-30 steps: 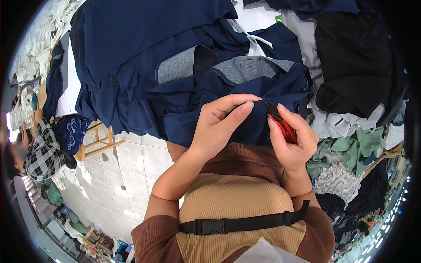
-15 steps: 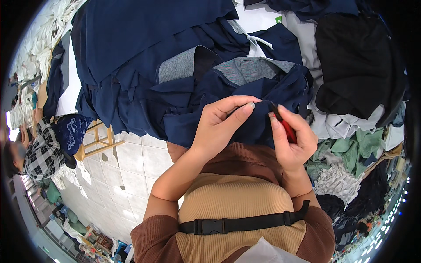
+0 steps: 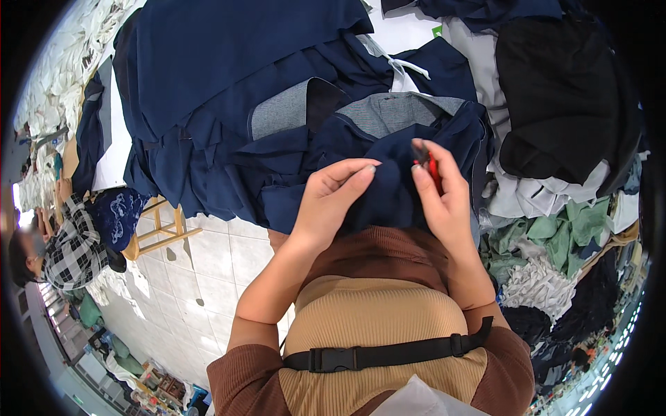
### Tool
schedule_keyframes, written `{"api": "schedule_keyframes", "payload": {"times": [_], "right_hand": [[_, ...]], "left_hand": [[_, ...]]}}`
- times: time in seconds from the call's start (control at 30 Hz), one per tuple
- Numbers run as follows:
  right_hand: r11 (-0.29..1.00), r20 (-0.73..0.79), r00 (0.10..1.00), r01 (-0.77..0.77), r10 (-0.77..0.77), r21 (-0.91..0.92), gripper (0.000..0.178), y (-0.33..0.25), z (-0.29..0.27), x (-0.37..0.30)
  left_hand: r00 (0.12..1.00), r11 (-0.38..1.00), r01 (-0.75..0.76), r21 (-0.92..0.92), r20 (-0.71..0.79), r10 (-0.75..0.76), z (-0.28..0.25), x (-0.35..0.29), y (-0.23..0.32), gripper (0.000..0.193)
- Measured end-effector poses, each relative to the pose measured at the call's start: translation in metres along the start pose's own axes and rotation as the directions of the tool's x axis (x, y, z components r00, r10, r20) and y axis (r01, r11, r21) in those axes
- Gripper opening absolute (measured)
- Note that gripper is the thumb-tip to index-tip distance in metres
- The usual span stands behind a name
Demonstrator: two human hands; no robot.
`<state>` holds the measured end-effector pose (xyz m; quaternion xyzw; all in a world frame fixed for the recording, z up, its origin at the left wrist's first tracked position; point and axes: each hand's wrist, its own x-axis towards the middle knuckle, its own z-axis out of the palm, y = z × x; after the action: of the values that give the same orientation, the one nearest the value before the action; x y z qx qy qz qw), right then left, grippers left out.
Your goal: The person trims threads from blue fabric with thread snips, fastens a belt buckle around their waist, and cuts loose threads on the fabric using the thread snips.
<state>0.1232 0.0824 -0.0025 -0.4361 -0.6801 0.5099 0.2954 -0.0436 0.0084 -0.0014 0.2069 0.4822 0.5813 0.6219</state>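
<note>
A navy garment (image 3: 393, 194) with a grey striped inner facing (image 3: 392, 113) hangs over the near table edge toward my lap. My left hand (image 3: 331, 201) pinches an edge of its cloth between thumb and index finger. To the right, my right hand (image 3: 445, 201) is closed around small red thread snips (image 3: 433, 170) with dark blades, which point up and away from me. A short gap separates the snips from my left fingertips. Part of the snips is hidden by my fingers.
More navy pieces (image 3: 229, 48) are heaped across the table. Black cloth (image 3: 565, 104) lies at the right over grey-white fabric, above green cloth (image 3: 548, 239). A wooden stool (image 3: 159, 229) stands at left, near a person in a checked shirt (image 3: 75, 243).
My left hand has shifted slightly left with the cloth edge. My right hand and the snips have moved up and left, with the snips tilting more upright.
</note>
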Motion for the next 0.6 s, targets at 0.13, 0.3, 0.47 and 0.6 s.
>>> {"api": "schedule_keyframes", "payload": {"times": [0.13,0.3,0.47,0.6], "right_hand": [[0.894,-0.005,0.991,-0.121,0.137,0.432,0.023,-0.001,-0.004,-0.001],[0.738,0.311,0.933,-0.337,0.180,0.584,0.016,-0.023,0.000,-0.009],[0.699,0.251,0.933,-0.360,0.258,0.618,0.013,-0.033,0.007,-0.014],[0.664,0.290,0.931,-0.362,0.222,0.654,0.009,-0.035,0.010,-0.012]], "left_hand": [[0.995,0.999,0.001,-0.049,-0.101,-0.006,-0.003,-0.001,0.002,0.021],[0.994,0.974,0.025,-0.227,-0.101,-0.049,0.006,0.001,-0.003,0.022],[0.995,0.957,-0.013,-0.290,-0.101,-0.017,0.019,0.003,-0.002,0.023],[0.992,0.951,-0.042,-0.306,-0.127,0.003,0.027,0.001,-0.001,0.024]]}}
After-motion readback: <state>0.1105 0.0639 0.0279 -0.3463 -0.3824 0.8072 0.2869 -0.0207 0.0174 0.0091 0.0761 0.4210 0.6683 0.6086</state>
